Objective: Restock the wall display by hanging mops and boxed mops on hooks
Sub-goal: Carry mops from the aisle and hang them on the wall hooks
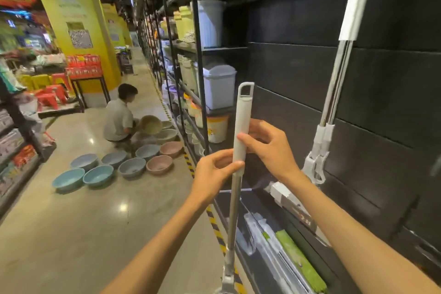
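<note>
Both hands on one upright mop [241, 131]: left hand [216, 172] gripping base of white grip, right hand [269, 148] pinching it higher; hanging loop up, facing dark wall panel [298, 74]; another mop [334, 93] hung on panel to the right

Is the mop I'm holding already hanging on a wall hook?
No. The mop stands upright in front of the black wall, gripped by the left hand and right hand, its hanging loop free.
</note>
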Action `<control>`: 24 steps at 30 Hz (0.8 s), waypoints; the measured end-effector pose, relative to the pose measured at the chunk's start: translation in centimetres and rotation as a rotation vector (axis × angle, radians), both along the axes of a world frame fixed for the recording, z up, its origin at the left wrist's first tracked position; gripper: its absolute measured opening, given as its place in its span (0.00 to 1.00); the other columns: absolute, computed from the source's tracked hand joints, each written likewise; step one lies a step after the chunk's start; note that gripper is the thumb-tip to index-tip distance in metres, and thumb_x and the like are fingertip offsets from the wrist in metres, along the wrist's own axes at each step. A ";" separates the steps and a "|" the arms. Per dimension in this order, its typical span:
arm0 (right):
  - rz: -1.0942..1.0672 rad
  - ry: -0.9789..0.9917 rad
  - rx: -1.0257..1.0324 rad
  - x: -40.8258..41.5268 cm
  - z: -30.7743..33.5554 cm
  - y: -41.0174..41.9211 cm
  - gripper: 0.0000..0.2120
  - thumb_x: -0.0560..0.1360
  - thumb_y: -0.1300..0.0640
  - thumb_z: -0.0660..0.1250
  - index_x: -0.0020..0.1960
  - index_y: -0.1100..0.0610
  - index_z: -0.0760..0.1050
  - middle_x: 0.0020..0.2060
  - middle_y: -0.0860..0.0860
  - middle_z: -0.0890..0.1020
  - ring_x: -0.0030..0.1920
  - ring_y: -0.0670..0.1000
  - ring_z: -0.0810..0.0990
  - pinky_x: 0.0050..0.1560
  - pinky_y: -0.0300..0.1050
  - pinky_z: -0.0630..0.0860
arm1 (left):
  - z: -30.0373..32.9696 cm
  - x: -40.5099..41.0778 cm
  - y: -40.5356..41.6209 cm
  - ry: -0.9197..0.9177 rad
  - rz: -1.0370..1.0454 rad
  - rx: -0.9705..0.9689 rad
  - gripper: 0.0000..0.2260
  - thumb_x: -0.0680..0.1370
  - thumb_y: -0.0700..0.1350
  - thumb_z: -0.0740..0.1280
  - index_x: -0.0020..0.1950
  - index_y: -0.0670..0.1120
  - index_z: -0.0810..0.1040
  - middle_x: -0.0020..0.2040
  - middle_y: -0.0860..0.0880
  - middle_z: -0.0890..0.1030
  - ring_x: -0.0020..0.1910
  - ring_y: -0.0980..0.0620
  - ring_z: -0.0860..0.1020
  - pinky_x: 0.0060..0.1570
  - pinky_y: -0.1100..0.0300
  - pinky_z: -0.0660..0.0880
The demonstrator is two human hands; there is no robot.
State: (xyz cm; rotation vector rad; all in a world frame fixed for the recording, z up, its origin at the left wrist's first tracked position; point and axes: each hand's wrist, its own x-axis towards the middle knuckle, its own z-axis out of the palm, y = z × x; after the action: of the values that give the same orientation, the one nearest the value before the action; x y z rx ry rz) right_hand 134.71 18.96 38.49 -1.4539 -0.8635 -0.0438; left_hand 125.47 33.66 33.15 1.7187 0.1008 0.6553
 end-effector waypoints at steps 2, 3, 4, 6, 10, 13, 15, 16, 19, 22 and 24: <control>-0.054 -0.019 -0.003 3.1 0.4 1.3 0.17 0.78 0.53 0.76 0.65 0.52 0.81 0.58 0.46 0.87 0.58 0.50 0.87 0.57 0.60 0.85 | 0.5 3.7 1.6 -0.012 -0.041 0.003 0.16 0.77 0.42 0.78 0.64 0.47 0.86 0.55 0.51 0.89 0.56 0.52 0.88 0.62 0.50 0.83; -0.082 -0.028 -0.009 4.5 0.7 1.7 0.17 0.78 0.53 0.76 0.66 0.53 0.81 0.58 0.47 0.87 0.58 0.50 0.87 0.57 0.60 0.85 | 0.7 5.4 2.2 -0.019 -0.065 0.003 0.15 0.76 0.43 0.79 0.63 0.49 0.86 0.55 0.51 0.89 0.56 0.51 0.87 0.63 0.48 0.83; -0.112 -0.040 -0.017 6.0 0.9 1.9 0.17 0.79 0.53 0.76 0.66 0.53 0.81 0.59 0.47 0.87 0.58 0.50 0.87 0.57 0.60 0.86 | 0.9 7.2 2.8 -0.028 -0.093 0.000 0.14 0.76 0.45 0.79 0.62 0.51 0.86 0.55 0.51 0.89 0.57 0.51 0.87 0.63 0.46 0.82; -0.177 -0.048 -0.027 8.7 1.3 2.2 0.17 0.79 0.53 0.76 0.66 0.53 0.81 0.59 0.46 0.87 0.57 0.48 0.87 0.57 0.57 0.86 | 1.2 10.8 3.7 -0.043 -0.168 -0.002 0.14 0.75 0.49 0.79 0.60 0.56 0.86 0.56 0.51 0.89 0.57 0.50 0.87 0.64 0.43 0.82; -0.299 -0.034 -0.016 13.6 1.9 2.3 0.18 0.78 0.53 0.76 0.66 0.55 0.81 0.58 0.47 0.87 0.57 0.50 0.87 0.54 0.58 0.86 | 1.6 17.6 4.5 -0.056 -0.288 0.026 0.13 0.77 0.49 0.79 0.61 0.56 0.87 0.56 0.53 0.89 0.57 0.51 0.87 0.63 0.42 0.82; -0.392 -0.032 -0.012 16.4 2.5 2.3 0.16 0.78 0.55 0.75 0.66 0.55 0.82 0.56 0.45 0.87 0.57 0.50 0.87 0.53 0.55 0.87 | 1.9 22.1 5.0 -0.080 -0.376 0.021 0.13 0.77 0.48 0.78 0.62 0.54 0.86 0.56 0.54 0.89 0.57 0.52 0.87 0.63 0.43 0.82; -0.447 -0.036 -0.010 17.7 3.1 2.5 0.15 0.78 0.56 0.75 0.65 0.55 0.82 0.55 0.44 0.88 0.56 0.50 0.87 0.52 0.52 0.87 | 2.6 24.8 5.2 -0.085 -0.440 0.032 0.14 0.77 0.49 0.78 0.63 0.54 0.86 0.57 0.55 0.89 0.57 0.53 0.87 0.63 0.46 0.82; -0.477 -0.039 -0.008 18.3 3.6 2.6 0.15 0.78 0.56 0.75 0.64 0.55 0.82 0.55 0.45 0.88 0.56 0.50 0.87 0.52 0.52 0.87 | 3.1 26.0 5.3 -0.089 -0.467 0.038 0.13 0.77 0.49 0.78 0.61 0.55 0.86 0.56 0.57 0.89 0.57 0.54 0.87 0.63 0.48 0.83; -0.566 -0.063 -0.009 20.1 5.3 2.7 0.14 0.78 0.55 0.75 0.63 0.54 0.83 0.55 0.47 0.88 0.56 0.52 0.87 0.52 0.54 0.87 | 5.0 29.4 5.4 -0.095 -0.558 0.037 0.12 0.77 0.47 0.78 0.58 0.59 0.86 0.53 0.60 0.89 0.55 0.58 0.87 0.61 0.51 0.84; -0.665 -0.090 -0.001 21.5 7.4 2.9 0.13 0.78 0.55 0.76 0.61 0.52 0.84 0.53 0.47 0.88 0.55 0.52 0.87 0.53 0.56 0.87 | 7.0 32.4 5.4 -0.102 -0.651 0.030 0.12 0.78 0.45 0.77 0.59 0.57 0.87 0.53 0.56 0.89 0.55 0.56 0.87 0.60 0.48 0.84; -0.723 -0.114 0.007 22.2 8.8 2.9 0.13 0.78 0.55 0.76 0.62 0.53 0.84 0.53 0.47 0.88 0.55 0.52 0.87 0.50 0.53 0.87 | 8.4 33.9 5.0 -0.120 -0.699 0.036 0.11 0.78 0.46 0.77 0.59 0.58 0.87 0.52 0.56 0.89 0.54 0.56 0.87 0.58 0.48 0.85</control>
State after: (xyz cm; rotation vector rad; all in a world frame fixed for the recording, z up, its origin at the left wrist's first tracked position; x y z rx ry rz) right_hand 156.94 21.88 47.32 -1.7031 -0.3863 -0.6731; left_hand 159.36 38.69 41.59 1.6007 -0.5760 0.2338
